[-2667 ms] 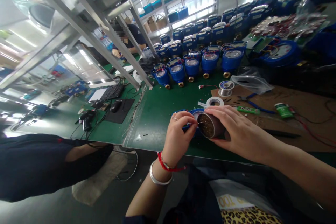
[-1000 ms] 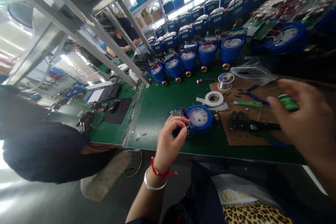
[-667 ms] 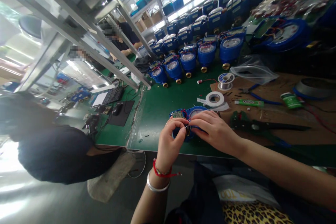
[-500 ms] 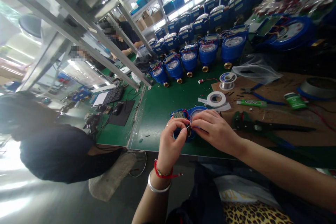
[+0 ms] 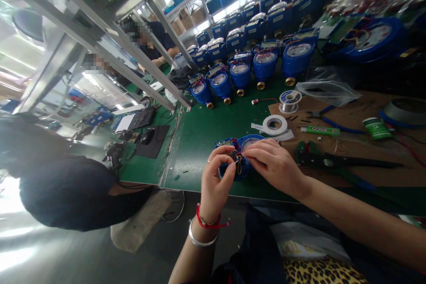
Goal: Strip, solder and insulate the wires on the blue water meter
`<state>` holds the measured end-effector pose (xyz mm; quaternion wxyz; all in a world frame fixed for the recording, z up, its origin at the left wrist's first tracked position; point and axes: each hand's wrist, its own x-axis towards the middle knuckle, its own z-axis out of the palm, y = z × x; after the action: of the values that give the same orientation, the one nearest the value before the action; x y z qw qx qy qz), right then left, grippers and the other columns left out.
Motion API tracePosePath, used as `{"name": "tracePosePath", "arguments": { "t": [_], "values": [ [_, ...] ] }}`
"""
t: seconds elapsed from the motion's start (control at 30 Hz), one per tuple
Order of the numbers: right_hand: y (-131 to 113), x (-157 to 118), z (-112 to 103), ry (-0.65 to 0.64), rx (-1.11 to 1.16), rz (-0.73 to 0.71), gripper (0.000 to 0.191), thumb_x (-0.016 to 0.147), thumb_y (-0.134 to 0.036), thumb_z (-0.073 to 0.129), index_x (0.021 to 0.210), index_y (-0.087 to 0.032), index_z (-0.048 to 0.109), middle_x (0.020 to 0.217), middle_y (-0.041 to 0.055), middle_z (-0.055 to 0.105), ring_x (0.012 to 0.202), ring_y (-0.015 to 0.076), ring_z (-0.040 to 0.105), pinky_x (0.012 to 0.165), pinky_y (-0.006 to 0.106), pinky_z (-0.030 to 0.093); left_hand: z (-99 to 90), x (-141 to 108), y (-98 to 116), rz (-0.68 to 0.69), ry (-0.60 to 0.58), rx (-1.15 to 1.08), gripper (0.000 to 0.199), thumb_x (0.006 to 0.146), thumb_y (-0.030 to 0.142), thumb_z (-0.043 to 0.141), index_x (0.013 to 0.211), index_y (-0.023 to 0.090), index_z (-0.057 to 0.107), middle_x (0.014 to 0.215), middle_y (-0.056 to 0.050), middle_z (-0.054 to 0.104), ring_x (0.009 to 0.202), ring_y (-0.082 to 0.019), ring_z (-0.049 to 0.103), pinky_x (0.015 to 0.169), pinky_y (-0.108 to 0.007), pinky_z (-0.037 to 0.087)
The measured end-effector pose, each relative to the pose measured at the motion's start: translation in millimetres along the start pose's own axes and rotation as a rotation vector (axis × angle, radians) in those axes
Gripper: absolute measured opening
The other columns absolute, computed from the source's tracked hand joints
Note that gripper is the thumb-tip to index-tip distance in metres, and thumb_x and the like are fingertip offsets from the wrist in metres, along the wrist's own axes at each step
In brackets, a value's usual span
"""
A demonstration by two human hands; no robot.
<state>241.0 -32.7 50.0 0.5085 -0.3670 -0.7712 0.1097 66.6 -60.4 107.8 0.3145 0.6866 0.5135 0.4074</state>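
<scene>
"Where is the blue meter (image 5: 245, 172) placed?"

"It is laid near the front edge of the green tabletop (image 5: 199, 128), left of the brown board (image 5: 353, 146)."

"And the grip?"

"A thin wire (image 5: 237, 161) is pinched between thumb and forefinger of the left hand (image 5: 216, 179). The fingertips of the right hand (image 5: 279, 166) are held close together beside the dial (image 5: 250, 143); whether anything is pinched there cannot be told."

"What is set nearby?"

"The white tape roll (image 5: 274, 125) is seen across the board's left edge, and the solder spool (image 5: 290, 101) is stood by its far left corner."
</scene>
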Motion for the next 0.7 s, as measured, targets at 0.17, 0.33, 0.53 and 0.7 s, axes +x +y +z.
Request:
{"name": "tracePosePath", "arguments": {
  "t": [0.17, 0.33, 0.53, 0.7],
  "values": [
    [-1, -1, 2, -0.002, -0.024, -0.024, 0.013, 0.088, -0.014, 0.058, 0.095, -0.022, 0.066, 0.095, 0.0036, 0.070, 0.089, 0.0185, 0.061, 0.082, 0.036, 0.047, -0.2, 0, 0, 0.013, -0.024, 0.020, 0.009, 0.090, 0.017, 0.053, 0.081, 0.019, 0.055, 0.119, -0.009, 0.061, 0.115, -0.021, 0.057, 0.102, -0.039, 0.043],
    [-3, -2, 1, 0.005, -0.011, 0.005, 0.017, 0.088, -0.016, 0.057, 0.100, -0.023, 0.066, 0.098, 0.0040, 0.070, 0.091, 0.0189, 0.062, 0.085, 0.038, 0.048, 1.7, -1, 1, 0.049, -0.022, 0.082, 0.007, 0.089, 0.017, 0.054, 0.083, 0.020, 0.056, 0.119, -0.009, 0.060, 0.114, -0.022, 0.057, 0.101, -0.040, 0.044],
    [-7, -8, -6, 0.020, 0.022, 0.041, 0.033, 0.087, -0.015, 0.058, 0.118, -0.025, 0.060, 0.107, 0.0059, 0.069, 0.099, 0.0203, 0.063, 0.089, 0.040, 0.051, 2.1, -2, 3, 0.087, -0.040, 0.172, 0.008, 0.087, 0.015, 0.056, 0.080, 0.020, 0.058, 0.119, -0.009, 0.061, 0.113, -0.023, 0.057, 0.101, -0.043, 0.042],
    [-11, -18, -22, 0.059, -0.006, 0.065, 0.038, 0.084, -0.010, 0.060, 0.121, -0.021, 0.056, 0.110, 0.0081, 0.067, 0.103, 0.0203, 0.062, 0.095, 0.039, 0.050, -0.9, -1, 4, 0.045, -0.065, 0.135, 0.011, 0.090, 0.016, 0.053, 0.081, 0.020, 0.058, 0.114, -0.007, 0.063, 0.109, -0.021, 0.058, 0.098, -0.039, 0.044]
  ]
}}
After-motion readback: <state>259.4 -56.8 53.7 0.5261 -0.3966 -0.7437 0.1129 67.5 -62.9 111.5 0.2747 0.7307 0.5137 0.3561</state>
